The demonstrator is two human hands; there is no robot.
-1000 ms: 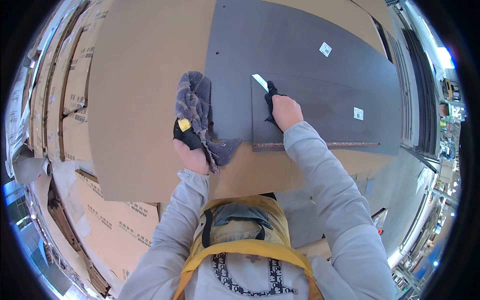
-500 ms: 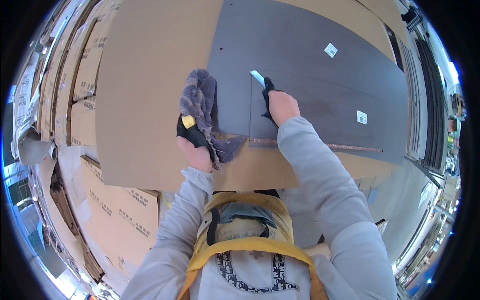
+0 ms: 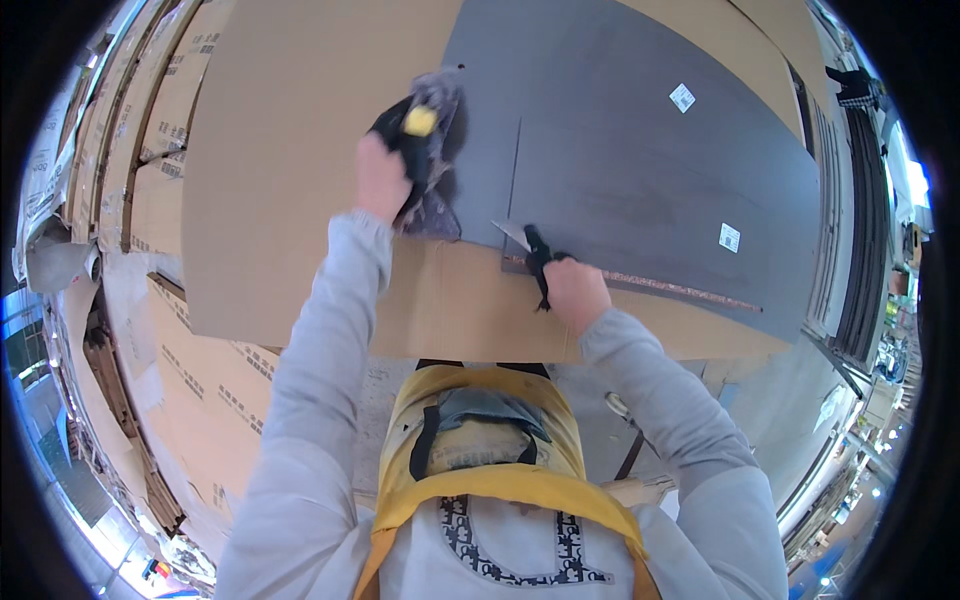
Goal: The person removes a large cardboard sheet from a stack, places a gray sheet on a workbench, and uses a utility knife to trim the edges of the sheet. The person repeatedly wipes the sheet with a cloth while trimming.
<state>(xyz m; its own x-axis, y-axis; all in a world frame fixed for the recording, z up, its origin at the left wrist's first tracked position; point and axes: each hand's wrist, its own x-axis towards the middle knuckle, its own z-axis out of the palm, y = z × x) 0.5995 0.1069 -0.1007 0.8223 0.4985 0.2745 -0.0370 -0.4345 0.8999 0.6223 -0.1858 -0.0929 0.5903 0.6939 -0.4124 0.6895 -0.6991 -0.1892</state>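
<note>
My left hand (image 3: 392, 160), in a black partial glove, grips a purple-grey rag (image 3: 436, 203) at the left edge of a dark grey board (image 3: 620, 150); a small yellow object (image 3: 421, 121) shows at its fingers, blurred. My right hand (image 3: 570, 285), also partly gloved in black, holds a knife with a pale blade (image 3: 510, 233) over the board's lower left part. A smaller dark panel (image 3: 560, 200) lies there, with a speckled brown strip (image 3: 650, 281) along its lower edge. Two white labels (image 3: 682, 98) are stuck on the dark surface.
The boards rest on a large cardboard sheet (image 3: 280, 170). Cardboard packages (image 3: 165, 130) are stacked at the left, with another flat carton (image 3: 210, 400) lower down. Dark and grey sheets (image 3: 862, 230) stand along the right side. A yellow apron (image 3: 500, 390) hangs at my front.
My left hand and the rag have moved up the board, away from me. My right hand with the knife has come down toward the lower edge.
</note>
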